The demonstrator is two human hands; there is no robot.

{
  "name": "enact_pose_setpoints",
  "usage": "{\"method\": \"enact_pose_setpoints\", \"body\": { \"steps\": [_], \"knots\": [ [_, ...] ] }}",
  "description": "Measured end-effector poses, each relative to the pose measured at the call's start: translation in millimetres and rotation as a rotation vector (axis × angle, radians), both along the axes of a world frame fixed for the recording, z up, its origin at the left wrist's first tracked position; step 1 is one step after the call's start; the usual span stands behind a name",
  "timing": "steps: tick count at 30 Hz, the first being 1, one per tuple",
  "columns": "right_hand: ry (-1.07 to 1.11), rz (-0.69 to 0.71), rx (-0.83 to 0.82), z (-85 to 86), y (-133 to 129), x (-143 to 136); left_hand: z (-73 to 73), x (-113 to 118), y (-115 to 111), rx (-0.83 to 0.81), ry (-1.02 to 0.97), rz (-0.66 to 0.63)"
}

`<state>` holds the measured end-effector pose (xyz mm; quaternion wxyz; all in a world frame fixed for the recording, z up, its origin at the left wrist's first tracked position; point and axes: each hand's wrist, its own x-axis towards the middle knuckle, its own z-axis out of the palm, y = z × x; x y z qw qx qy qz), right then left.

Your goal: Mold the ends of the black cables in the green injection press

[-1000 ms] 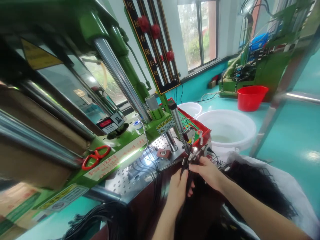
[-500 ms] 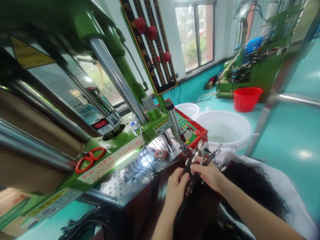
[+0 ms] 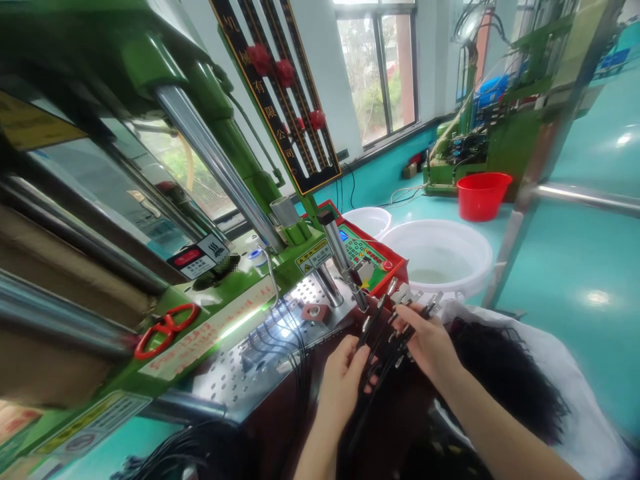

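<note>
Several black cables [image 3: 373, 393] with metal connector ends run through both my hands above the dark red table. My left hand [image 3: 345, 370] is closed round the bundle, thumb on top. Higher up, my right hand [image 3: 427, 337] grips cables near their silvery connectors [image 3: 434, 303], which point up and away from me. How many cables each hand holds is hidden. Left of my hands, more black cables [image 3: 300, 360] trail from a metal mould [image 3: 270, 340] on the perforated plate [image 3: 225, 380]. A small reddish-brown block [image 3: 316, 313] lies on that plate.
A green press [image 3: 210, 320] stands at the left with red-handled scissors [image 3: 167, 330] on its ledge. Behind my hands is a red control box [image 3: 400, 267]. A white tub [image 3: 445, 253], a red bucket [image 3: 483, 197] and a white sack [image 3: 565, 373] of black material are on the right.
My right hand has shifted slightly right, away from my left, and the cable ends have spread apart. The view has turned a little to the right.
</note>
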<state>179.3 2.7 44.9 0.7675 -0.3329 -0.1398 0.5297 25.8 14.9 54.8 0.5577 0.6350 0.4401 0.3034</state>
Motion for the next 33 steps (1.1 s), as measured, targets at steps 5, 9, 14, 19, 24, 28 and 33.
{"method": "enact_pose_setpoints", "body": {
  "steps": [5,9,14,19,24,28,33],
  "knots": [
    [-0.073,0.254,0.087,-3.8,-4.4,10.0,-5.7,1.9,1.0,0.009,-0.028,0.035],
    [-0.141,0.357,0.089,-18.9,-14.6,4.1,-10.2,2.7,3.3,0.014,-0.036,0.052],
    [-0.144,0.319,0.09,-24.7,-18.7,1.8,-11.3,3.1,3.3,0.013,-0.028,0.076],
    [-0.069,0.27,0.047,-21.7,-16.3,3.0,-7.8,4.1,-0.2,0.025,0.045,-0.02],
    [0.08,0.044,0.027,-15.2,-10.0,6.8,-2.2,5.3,-2.4,0.047,0.109,-0.017],
    [0.173,-0.039,0.044,-12.1,-6.1,10.4,-1.4,5.8,-3.6,0.033,0.122,-0.012],
    [0.284,-0.006,0.064,-22.0,-8.1,6.6,-5.7,4.9,-3.4,0.015,0.082,0.002]
  ]
}}
